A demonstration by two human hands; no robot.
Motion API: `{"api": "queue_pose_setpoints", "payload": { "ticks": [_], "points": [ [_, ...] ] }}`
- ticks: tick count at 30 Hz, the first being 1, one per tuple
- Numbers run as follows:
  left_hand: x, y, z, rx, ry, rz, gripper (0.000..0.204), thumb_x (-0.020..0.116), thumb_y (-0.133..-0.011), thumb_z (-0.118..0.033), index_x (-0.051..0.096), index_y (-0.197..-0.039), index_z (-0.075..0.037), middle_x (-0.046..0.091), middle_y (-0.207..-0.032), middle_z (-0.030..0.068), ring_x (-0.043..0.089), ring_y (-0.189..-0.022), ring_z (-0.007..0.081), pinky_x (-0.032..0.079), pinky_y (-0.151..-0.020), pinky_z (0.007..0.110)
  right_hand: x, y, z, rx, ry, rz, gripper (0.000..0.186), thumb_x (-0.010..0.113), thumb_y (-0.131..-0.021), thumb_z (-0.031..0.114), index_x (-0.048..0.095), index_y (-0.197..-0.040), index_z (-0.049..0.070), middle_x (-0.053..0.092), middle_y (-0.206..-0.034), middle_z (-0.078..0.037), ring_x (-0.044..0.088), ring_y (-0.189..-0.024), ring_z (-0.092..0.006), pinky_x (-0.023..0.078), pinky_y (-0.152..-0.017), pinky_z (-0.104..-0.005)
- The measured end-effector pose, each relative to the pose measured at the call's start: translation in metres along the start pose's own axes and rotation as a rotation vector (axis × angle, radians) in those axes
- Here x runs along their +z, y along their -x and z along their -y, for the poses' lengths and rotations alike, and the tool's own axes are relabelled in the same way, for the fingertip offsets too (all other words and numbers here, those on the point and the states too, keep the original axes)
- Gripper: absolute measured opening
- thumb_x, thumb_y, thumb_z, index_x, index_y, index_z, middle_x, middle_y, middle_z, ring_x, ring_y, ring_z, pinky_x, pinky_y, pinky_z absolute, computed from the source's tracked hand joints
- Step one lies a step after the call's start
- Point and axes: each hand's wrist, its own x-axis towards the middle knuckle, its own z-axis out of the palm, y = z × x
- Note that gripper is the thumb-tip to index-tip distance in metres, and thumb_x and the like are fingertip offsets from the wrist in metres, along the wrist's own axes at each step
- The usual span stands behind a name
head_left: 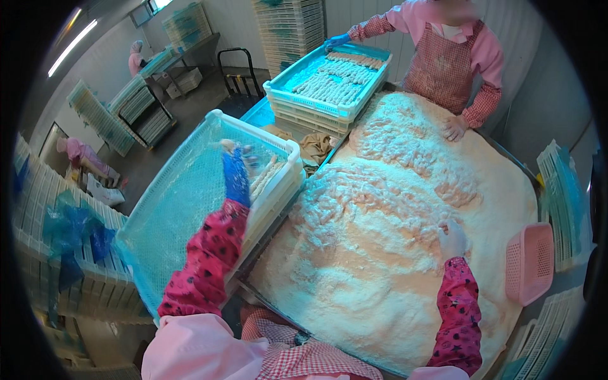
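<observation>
"At your far left stand stacked trays [107, 294], then grey floor [190, 107]."
"Next, your film-lined crate [180, 183]; your left hand [236, 177] reaches in beside pale coated strips [266, 178], but I can't tell whether its grip holds any."
"Rightward, powder [354, 278] heaps your tabletop [514, 158]; your right hand [452, 239] touches it, fingers half curled, hold unclear."
"Then a pink basket [531, 263]."

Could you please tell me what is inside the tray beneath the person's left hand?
The tray holds a teal plastic lining and pale, powdery-looking pieces along its right side. The blue-gloved left hand hides whatever lies directly beneath it.
</observation>
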Motion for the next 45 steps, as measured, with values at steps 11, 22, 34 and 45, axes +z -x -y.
{"api": "queue_pose_setpoints", "payload": {
  "ticks": [11,22,34,45],
  "points": [
    [-0.070,-0.072,-0.004,-0.253,-0.781,0.464,0.057,0.035,-0.092,-0.047,0.037,-0.133,-0.007,0.037,-0.137,0.0071,0.034,-0.124,0.0202,0.024,-0.104,0.035,0.001,-0.021,-0.004,0.063,-0.126,0.085,0.016,0.065,-0.067,0.008,0.057,-0.080,0.007,0.058,-0.069,-0.008,0.058,-0.066,-0.0200,0.046,-0.061,-0.0323],
    [-0.067,0.055,-0.001,0.208,-0.771,0.643,0.051,0.044,-0.093,-0.024,0.030,-0.135,0.000,0.035,-0.138,0.0122,0.033,-0.126,0.0217,0.025,-0.104,0.034,-0.043,0.054,0.102,0.137,-0.584,0.204,0.018,0.065,-0.072,0.008,0.058,-0.088,0.005,0.059,-0.080,-0.002,0.058,-0.073,-0.0093,0.047,-0.069,-0.0246],
    [-0.024,0.205,0.254,0.176,-0.873,1.029,0.048,0.053,-0.085,-0.012,0.038,-0.130,-0.003,0.048,-0.119,0.0202,0.047,-0.111,0.0331,0.038,-0.092,0.037,0.011,0.198,0.139,0.041,-0.008,0.055,0.044,0.060,-0.082,0.023,0.048,-0.118,0.001,0.056,-0.111,-0.017,0.060,-0.086,-0.0275,0.048,-0.078,-0.0366],
    [-0.025,0.163,0.193,0.570,-0.948,0.940,0.060,0.067,-0.075,-0.013,0.042,-0.128,-0.005,0.049,-0.124,0.0157,0.048,-0.113,0.0304,0.036,-0.097,0.035,-0.014,0.183,0.120,-0.188,0.011,0.227,0.052,0.065,-0.074,0.023,0.049,-0.121,0.008,0.053,-0.117,-0.011,0.048,-0.110,-0.0258,0.032,-0.097,-0.0407]
  ]
}}
